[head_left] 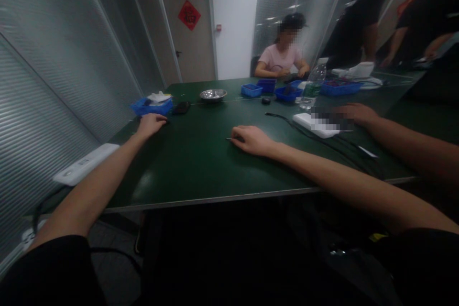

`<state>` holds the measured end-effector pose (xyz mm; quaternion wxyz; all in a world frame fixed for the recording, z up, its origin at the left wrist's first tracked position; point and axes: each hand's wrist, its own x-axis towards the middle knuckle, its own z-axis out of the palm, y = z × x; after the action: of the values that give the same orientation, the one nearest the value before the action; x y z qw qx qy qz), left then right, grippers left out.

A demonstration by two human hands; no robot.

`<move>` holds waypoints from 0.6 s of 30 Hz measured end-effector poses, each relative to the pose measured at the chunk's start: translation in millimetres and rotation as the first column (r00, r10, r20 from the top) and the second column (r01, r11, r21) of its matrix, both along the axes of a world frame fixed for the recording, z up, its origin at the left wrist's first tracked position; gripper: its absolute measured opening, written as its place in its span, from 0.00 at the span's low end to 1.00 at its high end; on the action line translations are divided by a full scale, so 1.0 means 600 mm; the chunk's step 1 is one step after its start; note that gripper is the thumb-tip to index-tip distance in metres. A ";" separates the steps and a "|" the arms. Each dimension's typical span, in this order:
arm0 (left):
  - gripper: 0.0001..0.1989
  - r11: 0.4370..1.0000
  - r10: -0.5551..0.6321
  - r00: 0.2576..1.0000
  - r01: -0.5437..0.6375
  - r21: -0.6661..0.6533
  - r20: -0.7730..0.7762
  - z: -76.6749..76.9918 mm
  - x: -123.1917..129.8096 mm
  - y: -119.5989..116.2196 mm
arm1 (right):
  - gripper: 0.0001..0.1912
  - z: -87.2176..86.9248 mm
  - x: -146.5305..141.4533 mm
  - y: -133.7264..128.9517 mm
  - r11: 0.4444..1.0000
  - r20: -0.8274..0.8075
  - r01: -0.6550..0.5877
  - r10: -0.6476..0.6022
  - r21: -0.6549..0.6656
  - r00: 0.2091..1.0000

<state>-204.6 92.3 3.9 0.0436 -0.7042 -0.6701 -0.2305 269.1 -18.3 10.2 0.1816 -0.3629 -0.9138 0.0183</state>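
A thin metallic item (228,139) is clamped in the grip of the right hand (253,139), its tip held out to the left just above or on the green tabletop (193,167); which of the two cannot be told. The grip of the left hand (152,125) is held well apart from it, lowered near the left edge with the fingers bent; whether they are closed on anything cannot be made out. Just beyond that hand a blue basket (153,109) is seen, in which white tissue (158,97) is heaped, and a dark flat object (181,108) is set just beside it. A shiny metal bowl (213,100) is placed farther back, between the two hands as viewed. To the right of the bowl, small blue trays (251,91) are grouped, with a round black object (266,101) in front of them and a clear bottle (313,87) stood upright nearby. On the right, a white box (304,123) is approached by a co-worker's hand (358,114), and a black cable (281,117) is stretched beside it
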 end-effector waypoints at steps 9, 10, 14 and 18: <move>0.13 0.997 0.077 0.991 -0.078 0.000 0.113 0.004 0.002 -0.007 | 0.08 0.002 0.000 -0.003 1.000 -0.004 -0.009 0.009 0.003 1.000; 0.14 0.997 0.083 0.990 -0.083 0.002 0.113 0.004 0.003 -0.007 | 0.08 0.002 0.000 -0.004 1.000 -0.004 -0.012 0.012 0.006 1.000; 0.15 0.998 0.061 0.994 -0.062 0.015 0.094 0.004 0.005 -0.009 | 0.08 0.002 0.000 -0.004 1.000 -0.006 -0.009 0.009 0.015 1.000; 0.13 0.998 0.059 0.990 -0.058 -0.014 0.126 0.007 0.010 -0.013 | 0.08 0.002 0.000 -0.002 1.000 -0.006 -0.011 0.011 0.000 1.000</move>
<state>-198.4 84.7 8.0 0.0039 -0.6685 -0.6930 -0.2699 269.1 -19.5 11.3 0.1841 -0.3581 -0.9151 0.0206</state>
